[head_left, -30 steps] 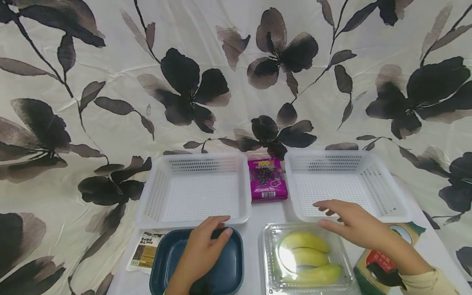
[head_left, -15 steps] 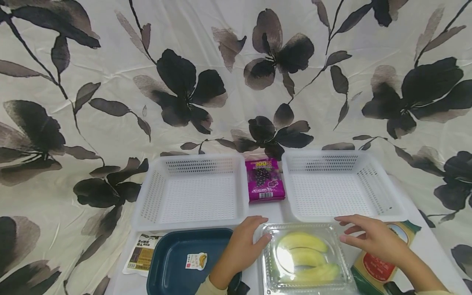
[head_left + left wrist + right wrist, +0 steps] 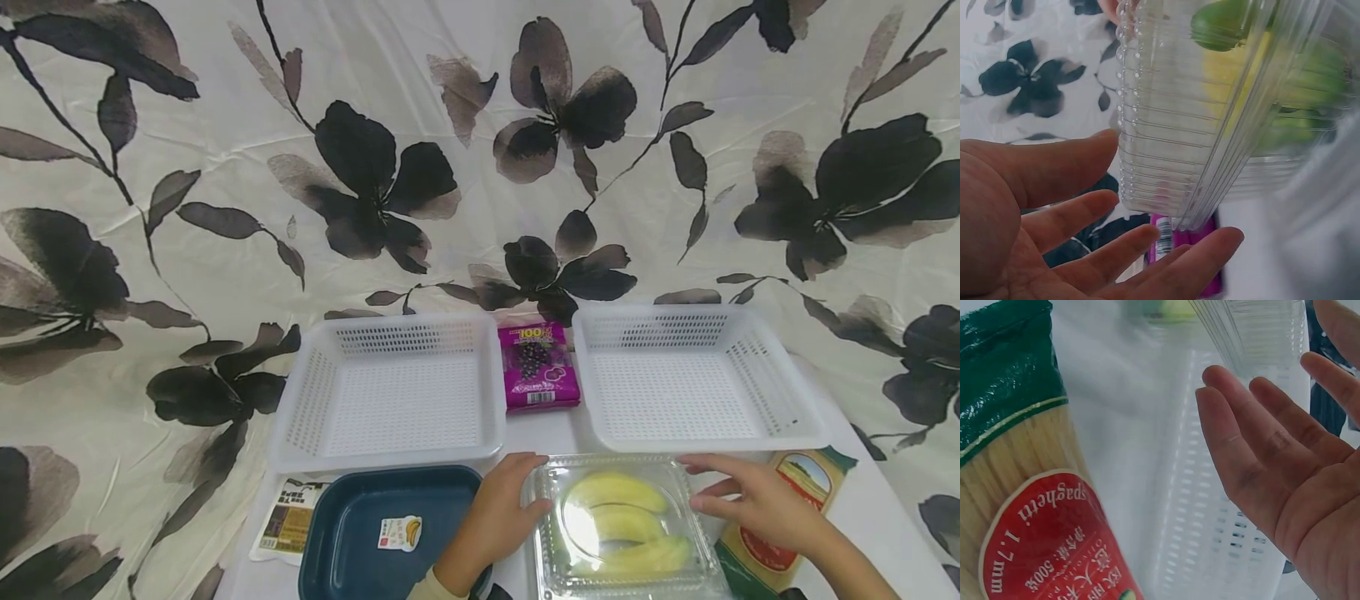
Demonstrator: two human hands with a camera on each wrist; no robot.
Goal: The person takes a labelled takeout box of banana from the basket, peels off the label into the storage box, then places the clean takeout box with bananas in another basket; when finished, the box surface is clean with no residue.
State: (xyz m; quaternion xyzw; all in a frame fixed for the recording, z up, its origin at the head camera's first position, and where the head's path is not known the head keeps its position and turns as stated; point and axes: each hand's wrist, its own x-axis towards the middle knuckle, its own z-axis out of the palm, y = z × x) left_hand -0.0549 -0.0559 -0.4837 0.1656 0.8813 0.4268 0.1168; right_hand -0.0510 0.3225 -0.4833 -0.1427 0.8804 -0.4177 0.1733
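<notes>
A clear plastic clamshell box (image 3: 626, 523) with yellow-green bananas (image 3: 618, 492) inside lies at the front of the table. My left hand (image 3: 501, 517) is at its left side, fingers straight and close to the ribbed wall (image 3: 1166, 125). My right hand (image 3: 753, 500) is at the box's right side, fingers spread and straight; the right wrist view shows the right hand (image 3: 1285, 475) just short of the box corner (image 3: 1254, 331). Neither hand curls round anything.
Two empty white perforated baskets (image 3: 390, 392) (image 3: 693, 379) stand behind, with a purple snack packet (image 3: 538, 367) between them. A dark blue tray (image 3: 375, 533) with a banana sticker lies front left, over a small packet (image 3: 288, 521). A spaghetti pack (image 3: 780, 517) (image 3: 1022, 487) lies under my right hand.
My left hand left the blue tray and moved right to the clamshell's left side. My right hand drew back from the right basket to the box's right side.
</notes>
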